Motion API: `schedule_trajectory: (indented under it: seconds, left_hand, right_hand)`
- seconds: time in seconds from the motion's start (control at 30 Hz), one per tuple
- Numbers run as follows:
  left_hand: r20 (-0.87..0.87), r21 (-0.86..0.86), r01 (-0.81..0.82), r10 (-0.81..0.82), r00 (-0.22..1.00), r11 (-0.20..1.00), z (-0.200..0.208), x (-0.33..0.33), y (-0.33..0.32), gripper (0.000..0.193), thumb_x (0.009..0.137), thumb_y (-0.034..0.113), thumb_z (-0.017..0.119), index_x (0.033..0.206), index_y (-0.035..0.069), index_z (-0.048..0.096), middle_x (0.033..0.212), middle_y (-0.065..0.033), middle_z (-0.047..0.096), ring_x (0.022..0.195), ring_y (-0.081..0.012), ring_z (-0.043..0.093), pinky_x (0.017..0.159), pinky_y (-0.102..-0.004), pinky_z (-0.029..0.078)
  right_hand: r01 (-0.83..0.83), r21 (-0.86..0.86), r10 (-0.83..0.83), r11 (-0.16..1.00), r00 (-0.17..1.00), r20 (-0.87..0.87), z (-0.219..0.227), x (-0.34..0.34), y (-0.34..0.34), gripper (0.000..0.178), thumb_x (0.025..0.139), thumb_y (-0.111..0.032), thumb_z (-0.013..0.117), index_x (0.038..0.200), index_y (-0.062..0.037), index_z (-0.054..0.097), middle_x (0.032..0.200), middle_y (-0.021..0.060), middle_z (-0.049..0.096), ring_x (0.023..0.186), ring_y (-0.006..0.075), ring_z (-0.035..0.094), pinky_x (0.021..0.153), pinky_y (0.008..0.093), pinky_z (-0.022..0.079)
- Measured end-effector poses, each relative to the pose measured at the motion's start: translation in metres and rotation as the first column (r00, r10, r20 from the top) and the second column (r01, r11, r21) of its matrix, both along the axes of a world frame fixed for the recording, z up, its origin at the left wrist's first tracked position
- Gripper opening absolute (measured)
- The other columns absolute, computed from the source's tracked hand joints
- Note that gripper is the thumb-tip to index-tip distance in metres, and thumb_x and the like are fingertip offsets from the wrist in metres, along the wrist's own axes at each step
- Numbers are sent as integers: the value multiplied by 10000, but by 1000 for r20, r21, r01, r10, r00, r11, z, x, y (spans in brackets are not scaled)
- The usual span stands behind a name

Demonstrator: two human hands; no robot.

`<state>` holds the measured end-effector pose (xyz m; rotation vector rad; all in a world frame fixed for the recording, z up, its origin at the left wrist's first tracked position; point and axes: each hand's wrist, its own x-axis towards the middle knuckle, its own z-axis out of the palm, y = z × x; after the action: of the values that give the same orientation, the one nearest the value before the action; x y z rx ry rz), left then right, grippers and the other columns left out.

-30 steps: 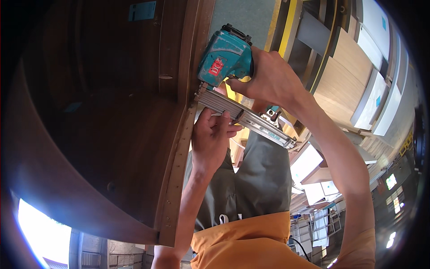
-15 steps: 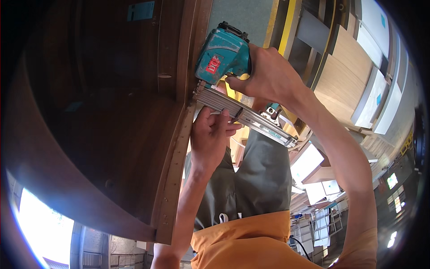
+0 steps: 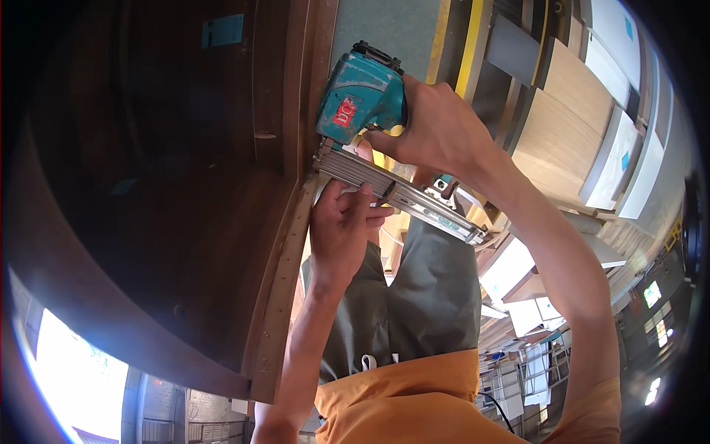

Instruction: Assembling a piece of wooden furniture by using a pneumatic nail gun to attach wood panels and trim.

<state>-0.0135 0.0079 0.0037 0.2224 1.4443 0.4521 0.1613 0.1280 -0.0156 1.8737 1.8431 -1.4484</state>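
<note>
My right hand (image 3: 444, 133) is wrapped round the grip of a teal nail gun (image 3: 362, 96) with a red label. Its long metal magazine (image 3: 399, 194) slants down to the right, and its nose meets the edge of a dark brown wooden cabinet (image 3: 285, 274). Just below the nose, my left hand (image 3: 342, 233) rests beside the cabinet edge, against the underside of the magazine. The left fingers are curled and pressed together; whatever they pinch is hidden by the magazine and the hand itself. Small dots run along the cabinet's edge strip.
Stacked wood and white panels (image 3: 566, 140) stand at the right, with a yellow strip (image 3: 473, 52) beside them. More panels and metal racks (image 3: 529, 370) fill the lower right. Behind the nail gun lies grey floor (image 3: 384, 26).
The whole view has shifted slightly, so the cabinet and nail gun appear a little further left. Both hands keep their hold and place against the cabinet edge.
</note>
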Motion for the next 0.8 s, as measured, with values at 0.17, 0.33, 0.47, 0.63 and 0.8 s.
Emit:
schedule_trajectory:
  seconds: [0.17, 0.33, 0.47, 0.63, 0.8]
  left_hand:
    - [-16, 11, -6, 6, 1000, 1000, 0, 1, 0, 229, 1114, 171, 559, 1239, -20, 542, 1056, -170, 740, 920, -233, 787, 772, -296, 630]
    - [-25, 13, -5, 5, 1000, 1000, 2, -1, -3, 225, 1118, 176, 554, 1230, -18, 539, 1059, -170, 738, 924, -235, 786, 771, -297, 628]
    - [-24, 18, -4, 5, 1000, 1000, 3, -2, -4, 224, 1106, 210, 594, 1219, 17, 584, 1047, -120, 771, 929, -204, 788, 765, -258, 607]
    - [-28, 31, 5, -4, 1000, 1000, 2, -2, -5, 217, 1109, 189, 579, 1191, -11, 556, 1039, -148, 753, 932, -223, 787, 783, -292, 623]
    - [-20, 28, -15, 16, 1000, 999, 2, -3, -6, 215, 1113, 173, 564, 1176, -31, 534, 1037, -173, 739, 934, -237, 786, 793, -316, 632]
  right_hand:
    - [39, -7, -39, 999, 999, -6, -1, 0, -3, 579, 777, -433, 800, 1028, 71, 664, 870, 309, 725, 893, 489, 726, 847, 523, 590]
    - [25, -14, -25, 1000, 1000, -13, 1, -3, -3, 573, 778, -423, 799, 1014, 80, 658, 860, 316, 721, 885, 496, 724, 848, 523, 590]
    - [18, -11, -18, 1000, 1000, -9, 0, -2, -3, 564, 772, -415, 800, 994, 84, 657, 848, 312, 720, 881, 493, 725, 849, 519, 591]
    - [28, -2, -28, 1000, 1000, 11, 1, -6, -4, 557, 765, -409, 801, 975, 86, 655, 826, 303, 718, 870, 482, 730, 847, 514, 592]
    - [32, 6, -32, 999, 999, 1, 1, -6, -4, 558, 764, -411, 803, 971, 84, 653, 820, 292, 722, 861, 468, 737, 843, 508, 595]
